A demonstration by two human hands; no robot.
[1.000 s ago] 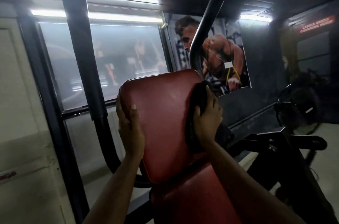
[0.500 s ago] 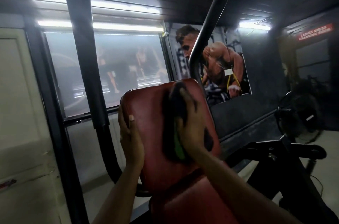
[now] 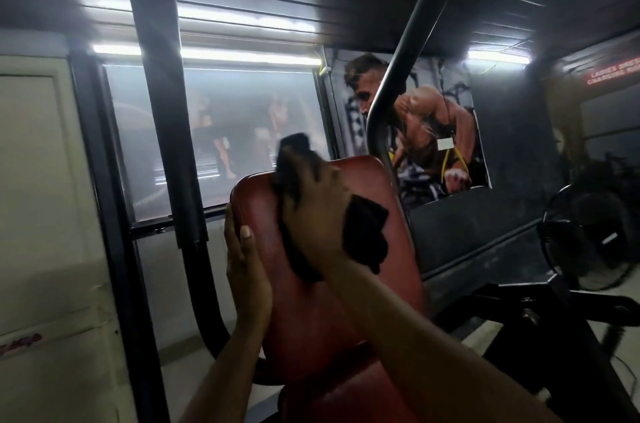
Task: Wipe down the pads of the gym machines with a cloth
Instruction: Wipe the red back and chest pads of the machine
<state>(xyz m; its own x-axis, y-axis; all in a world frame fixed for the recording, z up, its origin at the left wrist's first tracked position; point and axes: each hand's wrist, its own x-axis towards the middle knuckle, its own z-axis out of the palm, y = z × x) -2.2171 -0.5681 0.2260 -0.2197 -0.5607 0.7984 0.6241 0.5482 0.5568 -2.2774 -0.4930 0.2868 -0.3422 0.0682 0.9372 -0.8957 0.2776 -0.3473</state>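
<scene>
A dark red back pad [image 3: 388,284] of a gym machine stands tilted in front of me, with a red seat pad [image 3: 339,395] below it. My right hand [image 3: 315,211] presses a black cloth [image 3: 363,235] flat against the upper left part of the back pad; the cloth sticks out above the pad's top edge and to the right of my palm. My left hand [image 3: 242,270] grips the pad's left edge, thumb on the front face. Motion blur smears the right hand.
Black machine frame bars rise at the left [image 3: 156,93] and curve up behind the pad [image 3: 408,51]. A black frame arm [image 3: 540,301] and a floor fan [image 3: 588,235] are to the right. A window [image 3: 214,138] and a wall poster [image 3: 426,131] lie behind.
My right hand has swept the cloth leftward and up across the back pad, from its right edge to its upper left. The left hand has kept its grip on the left edge.
</scene>
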